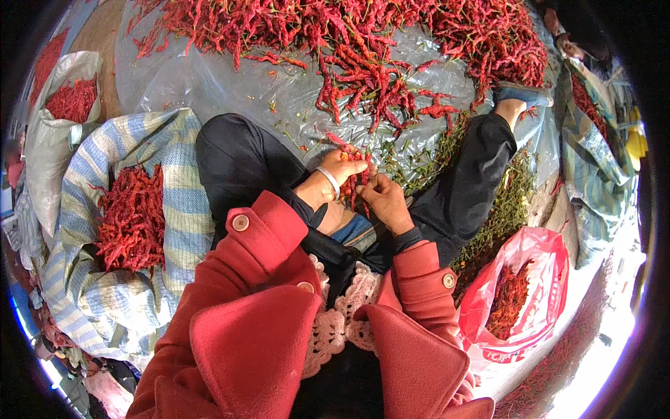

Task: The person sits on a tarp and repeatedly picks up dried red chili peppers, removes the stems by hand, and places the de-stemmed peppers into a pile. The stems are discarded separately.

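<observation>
My left hand (335, 175), with a pale bangle at the wrist, holds a small bunch of wrinkled red chilli peppers (352, 157) above my lap. Beside it, my right hand (386, 201) has its thumb and forefinger pinched at the lower part of the same bunch; the exact grip point is partly hidden by the fingers. Just beyond both hands, a loose heap of red chillies (366, 78) lies on clear plastic sheeting (230, 89). Green chilli stems (413, 162) are scattered on the sheet near my right hand.
A blue-and-white striped woven sack (183, 178) of red chillies stands left, with a white sack (47, 152) behind it. At right are a red plastic bag (555, 272) of chillies, a pile of green stems (494, 220) and another striped sack (596, 173). My bent legs flank the work.
</observation>
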A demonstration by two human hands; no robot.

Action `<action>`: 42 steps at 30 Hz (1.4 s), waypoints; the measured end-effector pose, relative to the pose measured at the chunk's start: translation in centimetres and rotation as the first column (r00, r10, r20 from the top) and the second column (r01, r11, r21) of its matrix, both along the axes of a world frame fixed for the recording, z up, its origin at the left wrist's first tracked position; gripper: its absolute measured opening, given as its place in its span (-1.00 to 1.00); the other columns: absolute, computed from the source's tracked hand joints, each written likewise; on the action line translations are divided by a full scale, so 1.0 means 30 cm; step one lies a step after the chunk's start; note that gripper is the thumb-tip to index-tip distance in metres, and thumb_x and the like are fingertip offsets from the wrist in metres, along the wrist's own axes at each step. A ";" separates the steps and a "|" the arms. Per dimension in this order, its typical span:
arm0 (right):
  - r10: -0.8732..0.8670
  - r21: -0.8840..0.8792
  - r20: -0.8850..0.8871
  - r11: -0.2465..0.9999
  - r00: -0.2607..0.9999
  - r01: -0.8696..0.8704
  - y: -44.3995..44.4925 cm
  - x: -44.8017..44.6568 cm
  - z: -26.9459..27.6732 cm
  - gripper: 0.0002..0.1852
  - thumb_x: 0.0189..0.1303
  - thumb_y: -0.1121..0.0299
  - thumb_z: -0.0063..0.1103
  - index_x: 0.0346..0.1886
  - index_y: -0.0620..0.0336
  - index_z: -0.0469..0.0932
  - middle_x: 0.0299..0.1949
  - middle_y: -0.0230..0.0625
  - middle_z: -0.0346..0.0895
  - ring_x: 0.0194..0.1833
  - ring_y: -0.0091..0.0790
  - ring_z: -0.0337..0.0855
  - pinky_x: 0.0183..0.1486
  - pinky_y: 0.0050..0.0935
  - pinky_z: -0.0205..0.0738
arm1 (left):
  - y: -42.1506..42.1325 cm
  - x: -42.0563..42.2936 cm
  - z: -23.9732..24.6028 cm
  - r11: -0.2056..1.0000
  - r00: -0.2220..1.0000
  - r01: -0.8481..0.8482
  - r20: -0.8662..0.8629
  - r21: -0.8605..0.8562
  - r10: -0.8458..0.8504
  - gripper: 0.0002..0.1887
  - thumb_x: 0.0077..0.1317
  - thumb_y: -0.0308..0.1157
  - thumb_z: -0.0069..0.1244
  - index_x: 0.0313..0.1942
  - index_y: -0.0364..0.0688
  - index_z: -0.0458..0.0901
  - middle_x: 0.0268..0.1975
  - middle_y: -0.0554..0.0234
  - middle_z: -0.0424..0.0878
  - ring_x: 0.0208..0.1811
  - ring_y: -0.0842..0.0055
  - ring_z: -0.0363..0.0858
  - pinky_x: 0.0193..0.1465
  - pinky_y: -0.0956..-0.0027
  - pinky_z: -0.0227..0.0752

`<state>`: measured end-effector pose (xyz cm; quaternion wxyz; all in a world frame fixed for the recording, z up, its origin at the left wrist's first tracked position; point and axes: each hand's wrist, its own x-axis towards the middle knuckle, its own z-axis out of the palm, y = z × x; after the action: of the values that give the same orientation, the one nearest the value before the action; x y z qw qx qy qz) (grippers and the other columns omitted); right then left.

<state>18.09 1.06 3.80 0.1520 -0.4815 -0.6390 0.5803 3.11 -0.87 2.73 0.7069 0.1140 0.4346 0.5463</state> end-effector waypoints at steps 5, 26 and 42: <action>-0.236 -0.172 -0.154 0.963 0.959 0.209 0.086 0.006 0.079 -0.80 0.10 0.34 0.09 -0.46 0.32 0.46 -0.65 -0.47 0.34 -0.55 -0.63 0.25 -0.47 -0.59 0.23 | -0.014 -0.033 0.052 0.997 0.996 0.076 0.050 0.002 -0.076 -0.85 0.13 -0.57 -0.09 -0.28 -0.25 0.36 -0.43 0.15 0.52 -0.45 0.43 0.53 -0.36 0.40 0.45; -0.394 -0.642 -0.756 0.602 0.522 -0.475 0.036 -0.049 0.225 -0.79 0.14 0.22 0.03 -0.46 0.14 0.37 -0.56 -0.45 0.22 -0.59 -0.61 0.15 -0.59 -0.65 0.07 | -0.069 -0.171 0.013 0.986 0.913 -0.162 -0.374 0.032 0.162 -0.95 0.12 -0.47 -0.05 -0.39 -0.21 0.50 -0.52 0.28 0.52 -0.55 0.55 0.46 -0.49 0.50 0.35; 0.233 0.572 0.126 0.777 0.964 -0.263 0.064 -0.189 -0.055 -0.91 -0.02 0.45 0.02 -0.41 0.21 0.44 -0.48 -0.01 0.40 -0.40 0.04 0.45 -0.38 -0.17 0.35 | -0.069 -0.170 0.112 0.981 0.229 0.119 -0.966 0.152 0.122 -0.87 0.05 -0.41 -0.03 -0.39 -0.24 0.49 -0.51 0.14 0.55 -0.48 0.34 0.53 -0.42 0.33 0.37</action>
<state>12.43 2.98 2.16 0.1992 -0.3370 -0.8472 0.3593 -1.98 -2.94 6.08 0.2685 0.4963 0.7239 0.3970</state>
